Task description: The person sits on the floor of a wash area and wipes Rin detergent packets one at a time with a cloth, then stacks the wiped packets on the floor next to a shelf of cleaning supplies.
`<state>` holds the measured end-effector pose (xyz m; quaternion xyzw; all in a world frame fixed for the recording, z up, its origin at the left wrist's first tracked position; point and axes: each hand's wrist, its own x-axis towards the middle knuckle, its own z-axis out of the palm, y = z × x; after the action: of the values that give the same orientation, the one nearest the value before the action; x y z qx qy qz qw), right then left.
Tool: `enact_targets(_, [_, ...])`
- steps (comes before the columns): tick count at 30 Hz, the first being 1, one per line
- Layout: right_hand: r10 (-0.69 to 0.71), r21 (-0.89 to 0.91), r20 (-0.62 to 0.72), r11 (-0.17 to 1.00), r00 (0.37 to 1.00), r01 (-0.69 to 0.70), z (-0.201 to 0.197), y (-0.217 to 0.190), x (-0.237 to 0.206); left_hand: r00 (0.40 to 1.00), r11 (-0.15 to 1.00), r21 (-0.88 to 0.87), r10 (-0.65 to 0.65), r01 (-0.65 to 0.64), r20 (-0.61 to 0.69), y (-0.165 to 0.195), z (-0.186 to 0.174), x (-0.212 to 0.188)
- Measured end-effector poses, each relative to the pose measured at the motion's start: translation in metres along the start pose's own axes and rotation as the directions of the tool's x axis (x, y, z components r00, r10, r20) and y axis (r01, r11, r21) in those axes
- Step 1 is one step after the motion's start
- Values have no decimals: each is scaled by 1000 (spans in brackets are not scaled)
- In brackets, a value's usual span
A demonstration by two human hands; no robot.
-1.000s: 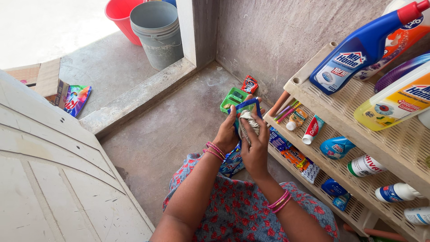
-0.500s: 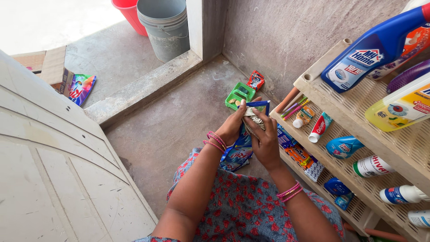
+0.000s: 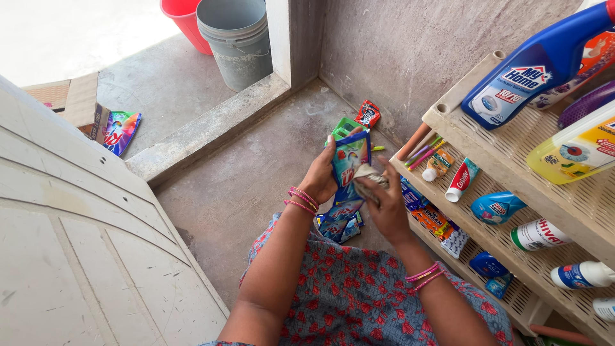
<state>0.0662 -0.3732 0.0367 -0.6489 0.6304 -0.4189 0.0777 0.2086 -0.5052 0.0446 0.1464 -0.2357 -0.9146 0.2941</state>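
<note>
Left hand: my left hand (image 3: 322, 181) grips a blue-green sachet strip (image 3: 349, 168), held upright.
Right hand: my right hand (image 3: 386, 206) pinches a crumpled grey cloth (image 3: 369, 177) against the strip.
Nearby: beige shelf rack (image 3: 506, 186) just beside; grey bucket (image 3: 237, 40) well apart.

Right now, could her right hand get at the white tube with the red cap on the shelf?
Probably yes. The white tube with the red cap lies uncovered on the beige slatted shelf, close beside the right hand. But that hand is busy with a grey cloth against the blue sachet.
</note>
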Motion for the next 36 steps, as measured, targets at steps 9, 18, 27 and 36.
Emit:
enact_targets(9, [118,338,188,924,975,-177,-36,27,13,988,986,134,-111,96,111,-19,-4,-1])
enact_targets(18, [333,433,586,642,739,-633,-35,47,4,995,996,63,-73,69,65,-7,-11,-4])
enact_targets(27, [293,373,584,732,757,-571,-37,48,3,996,990,117,-74,79,-45,7,-1,-14])
enact_targets(36, [370,688,342,529,864,-498,-24,49,5,997,984,179,2,10,-72,7,-8,5])
